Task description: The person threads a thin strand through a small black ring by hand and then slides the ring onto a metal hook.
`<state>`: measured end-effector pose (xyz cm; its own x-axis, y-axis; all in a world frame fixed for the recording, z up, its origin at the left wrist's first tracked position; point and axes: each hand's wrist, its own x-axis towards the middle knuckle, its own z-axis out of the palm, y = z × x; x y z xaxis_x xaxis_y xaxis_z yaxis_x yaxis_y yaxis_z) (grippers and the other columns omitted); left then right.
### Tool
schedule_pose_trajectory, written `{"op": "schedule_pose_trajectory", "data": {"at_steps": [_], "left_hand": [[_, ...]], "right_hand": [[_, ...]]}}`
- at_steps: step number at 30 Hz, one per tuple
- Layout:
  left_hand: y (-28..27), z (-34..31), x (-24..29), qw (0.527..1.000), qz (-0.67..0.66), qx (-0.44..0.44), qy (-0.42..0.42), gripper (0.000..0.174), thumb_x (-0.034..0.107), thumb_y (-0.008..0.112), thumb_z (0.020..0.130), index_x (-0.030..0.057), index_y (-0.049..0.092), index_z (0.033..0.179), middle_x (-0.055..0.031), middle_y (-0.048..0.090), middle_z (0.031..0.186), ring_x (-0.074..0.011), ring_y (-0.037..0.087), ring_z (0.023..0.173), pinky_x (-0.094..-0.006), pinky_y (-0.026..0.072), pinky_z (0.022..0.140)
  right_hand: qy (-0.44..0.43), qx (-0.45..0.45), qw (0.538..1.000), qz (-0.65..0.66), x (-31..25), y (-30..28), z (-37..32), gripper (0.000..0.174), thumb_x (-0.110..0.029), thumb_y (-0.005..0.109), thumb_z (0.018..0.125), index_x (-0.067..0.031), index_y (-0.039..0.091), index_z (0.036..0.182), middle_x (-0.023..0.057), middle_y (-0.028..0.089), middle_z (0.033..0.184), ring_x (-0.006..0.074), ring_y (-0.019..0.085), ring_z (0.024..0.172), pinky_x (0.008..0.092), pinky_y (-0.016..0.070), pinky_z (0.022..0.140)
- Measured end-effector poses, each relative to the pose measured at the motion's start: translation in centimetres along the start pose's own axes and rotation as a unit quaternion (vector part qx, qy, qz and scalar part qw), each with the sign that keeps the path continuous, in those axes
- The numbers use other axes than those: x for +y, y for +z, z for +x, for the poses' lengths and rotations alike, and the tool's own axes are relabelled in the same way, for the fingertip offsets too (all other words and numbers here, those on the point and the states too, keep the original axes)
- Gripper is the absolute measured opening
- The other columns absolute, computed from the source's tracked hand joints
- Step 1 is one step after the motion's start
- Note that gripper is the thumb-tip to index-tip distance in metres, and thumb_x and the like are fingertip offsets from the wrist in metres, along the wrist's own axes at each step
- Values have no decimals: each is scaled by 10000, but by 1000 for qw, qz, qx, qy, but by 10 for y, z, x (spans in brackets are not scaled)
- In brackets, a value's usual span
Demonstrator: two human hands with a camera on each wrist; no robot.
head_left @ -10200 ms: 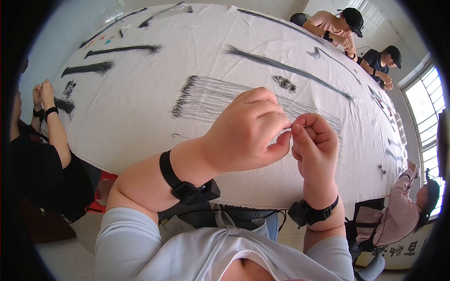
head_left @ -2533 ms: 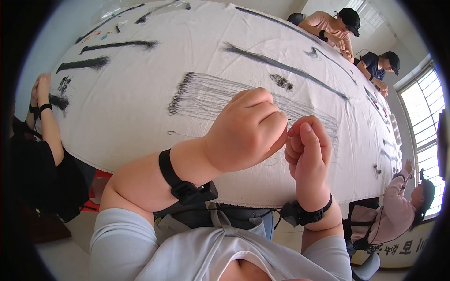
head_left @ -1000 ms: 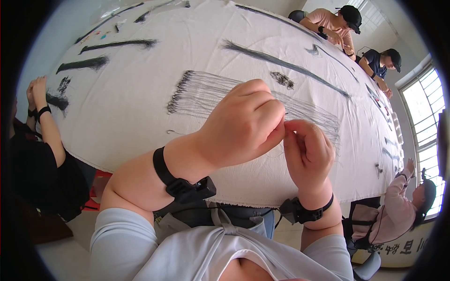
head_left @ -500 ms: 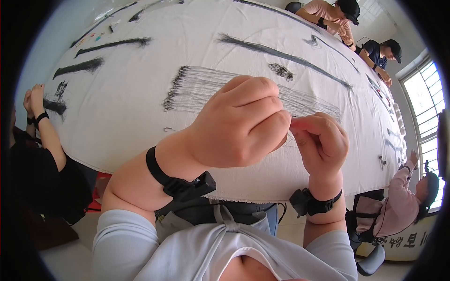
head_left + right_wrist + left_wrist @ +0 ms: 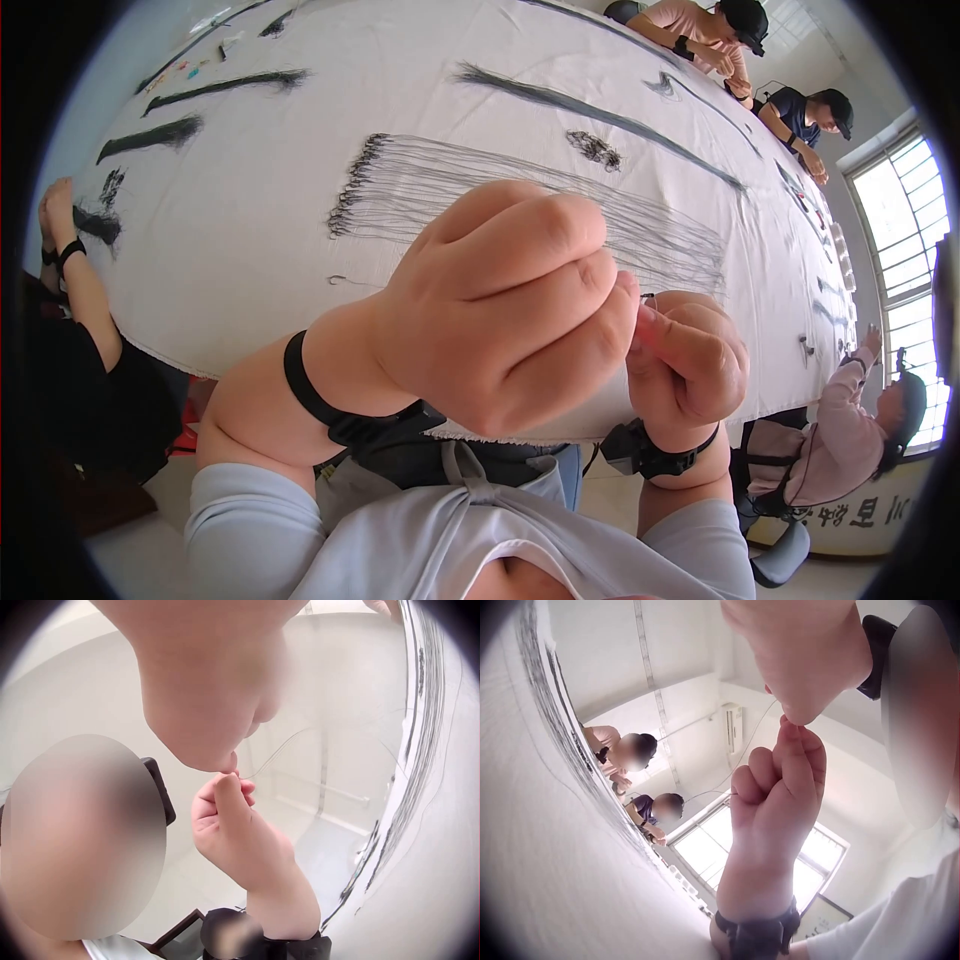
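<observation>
In the head view my left hand point(image 5: 510, 300), back up with fingers curled, meets my right hand point(image 5: 690, 350) above the table's front part. Thumb and fingertips of both hands pinch together on a fine fishing line point(image 5: 281, 746), which arcs away from them in the right wrist view. A tiny dark bit shows at the fingertips; the left fingers mostly hide it. Behind the hands lies a row of lines point(image 5: 440, 165) with dark hooks point(image 5: 355, 185) at its left end. A single hook point(image 5: 340, 280) on a line lies nearer, left of my left hand.
Dark bundles of strands point(image 5: 600, 122) lie across the white cloth point(image 5: 250, 220). A pile of black hooks point(image 5: 593, 150) sits beyond the row. Several people sit around the table: one at the left point(image 5: 80, 350), one in pink at the right point(image 5: 845, 440), others at the far right.
Both hands have come lower in the head view, the left one looming larger and turned more over. The right hand has tipped, its thumb now pointing at the left fingertips. The pinch persists.
</observation>
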<state>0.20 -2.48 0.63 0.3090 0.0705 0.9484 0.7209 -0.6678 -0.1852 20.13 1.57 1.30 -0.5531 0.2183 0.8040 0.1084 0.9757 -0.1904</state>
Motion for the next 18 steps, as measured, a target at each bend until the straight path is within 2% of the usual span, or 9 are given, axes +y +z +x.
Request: {"op": "schedule_pose_trajectory", "data": {"at_steps": [2, 5, 8, 10, 13, 15, 18], "left_hand": [[0, -1, 0, 1000, -5, 4, 3, 192, -7, 714, 711, 4, 643, 889, -65, 604, 839, -241, 563, 776, -327, 464, 582], [1, 0, -1, 1000, -14, 6, -5, 195, -23, 712, 710, 5, 637, 887, -65, 606, 819, -248, 564, 769, -330, 469, 584], [2, 1, -3, 998, -41, -9, -48, 208, -61, 715, 686, 7, 630, 864, -71, 602, 777, -256, 566, 734, -332, 475, 586], [5, 2, -6, 994, -62, -11, -85, 226, -90, 717, 663, 6, 626, 847, -76, 596, 747, -260, 565, 705, -331, 479, 589], [10, 1, -9, 991, -62, 2, -115, 244, -116, 715, 635, 7, 621, 824, -83, 589, 718, -259, 564, 673, -324, 475, 585], [13, -1, -10, 990, -56, 3, -126, 245, -121, 711, 627, 9, 617, 811, -82, 585, 707, -255, 564, 665, -319, 469, 580], [16, -4, -9, 988, -60, -5, -140, 239, -121, 705, 623, 16, 609, 794, -74, 580, 698, -250, 564, 666, -313, 459, 572]], "right_hand": [[4, -10, 1000, 8, -2, -2, -1, 343, 74, 789, 712, -57, 682, 1010, 9, 549, 746, 189, 598, 675, 288, 480, 591], [-11, -3, 1000, 5, 0, -2, 0, 343, 76, 783, 720, -40, 673, 1023, 13, 563, 718, 195, 580, 595, 291, 476, 554], [7, 9, 997, 81, 3, 1, 5, 302, 78, 760, 751, -10, 667, 1025, -5, 548, 651, 129, 502, 493, 250, 413, 483], [106, 8, 988, 113, 2, 2, 0, 242, 73, 725, 800, 12, 660, 1025, -18, 521, 605, 81, 437, 463, 221, 357, 458], [190, 25, 973, 125, 5, 11, -3, 165, 55, 677, 866, 27, 654, 1028, -30, 492, 583, 29, 382, 473, 190, 298, 453], [240, 12, 965, 107, 2, 13, 1, 113, 37, 628, 921, 20, 653, 1030, -8, 518, 609, 26, 408, 494, 183, 326, 472], [202, 26, 973, 109, 11, 21, -1, 112, 34, 628, 924, 3, 651, 1029, 31, 579, 672, 54, 462, 521, 191, 377, 499]]}}
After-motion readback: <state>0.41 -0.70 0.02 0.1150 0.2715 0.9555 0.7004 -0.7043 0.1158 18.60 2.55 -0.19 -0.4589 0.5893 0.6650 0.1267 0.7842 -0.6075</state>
